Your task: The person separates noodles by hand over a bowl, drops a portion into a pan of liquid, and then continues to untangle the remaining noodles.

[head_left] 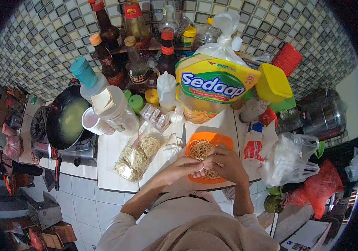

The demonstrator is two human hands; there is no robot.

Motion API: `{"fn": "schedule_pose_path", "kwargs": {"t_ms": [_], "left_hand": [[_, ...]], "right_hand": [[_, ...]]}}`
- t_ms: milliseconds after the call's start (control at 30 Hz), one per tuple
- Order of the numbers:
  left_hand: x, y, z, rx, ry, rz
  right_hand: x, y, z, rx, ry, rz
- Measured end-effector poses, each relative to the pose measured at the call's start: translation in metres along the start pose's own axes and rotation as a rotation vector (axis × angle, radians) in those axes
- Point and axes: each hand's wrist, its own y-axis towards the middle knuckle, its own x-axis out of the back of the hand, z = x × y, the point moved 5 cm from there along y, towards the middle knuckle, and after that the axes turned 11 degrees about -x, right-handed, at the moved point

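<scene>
Over an orange plate point(225, 140) of brown noodles point(200, 147), my two hands meet with their fingers closed together. My left hand point(183, 168) comes in from the left, its fingertips pinched at a small pale bit. From the right, my right hand point(227, 163) bends its fingers over the same spot. What lies between them is mostly hidden and too small to name. Left of the plate is a clear bag of dried noodle cakes point(133, 161). A knife point(183, 134) and a crumpled white wrapper point(172, 144) lie beside the plate.
A wok point(68, 121) with oil stands on the stove at left. Behind the plate are a Sedaap oil pouch point(212, 85), a white squeeze bottle point(166, 90) and several sauce bottles point(137, 62). Plastic cups point(95, 121) stand left; a white plastic bag point(289, 161) lies right.
</scene>
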Motion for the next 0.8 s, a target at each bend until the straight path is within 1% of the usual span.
{"fn": "schedule_pose_path", "kwargs": {"t_ms": [33,100,233,300,333,400,433,500,533,600,633,700,733,800], "left_hand": [[-0.001,0.0,-0.001,0.0,0.0,0.0],[-0.002,0.002,-0.003,-0.029,0.128,0.019],[-0.005,0.001,-0.005,-0.048,0.074,-0.037],[-0.003,0.001,-0.008,-0.088,0.086,0.008],[-0.002,0.0,-0.009,-0.088,0.086,0.009],[-0.002,0.0,-0.012,-0.079,0.075,0.036],[-0.002,0.0,-0.012,-0.08,0.075,0.035],[-0.001,0.001,-0.014,-0.124,-0.007,-0.031],[-0.002,0.002,-0.014,-0.123,-0.008,-0.03],[0.001,0.003,-0.016,-0.191,-0.172,-0.184],[0.001,0.003,-0.015,-0.189,-0.172,-0.183],[0.006,0.003,-0.016,-0.251,-0.153,-0.277],[0.006,0.002,-0.017,-0.251,-0.152,-0.277],[0.01,0.0,-0.018,-0.25,-0.135,-0.371]], "right_hand": [[0.001,0.0,0.001,0.0,0.0,0.0],[0.001,0.0,0.001,-0.022,-0.011,0.02],[0.001,0.0,-0.001,-0.07,0.089,-0.043],[0.003,0.0,-0.007,-0.043,0.129,-0.113],[0.003,-0.001,-0.009,-0.043,0.128,-0.113],[0.001,-0.003,-0.018,-0.144,0.196,-0.101],[-0.004,-0.004,-0.02,-0.143,0.196,-0.099],[-0.01,-0.008,-0.027,-0.24,0.317,-0.181],[-0.012,-0.009,-0.025,-0.241,0.316,-0.182],[-0.015,-0.009,-0.021,-0.268,0.35,-0.2],[-0.016,-0.008,-0.017,-0.269,0.35,-0.201],[-0.018,-0.006,-0.011,-0.264,0.271,-0.215],[-0.019,-0.006,-0.01,-0.264,0.271,-0.215],[-0.02,-0.007,-0.006,-0.211,0.154,-0.217]]}}
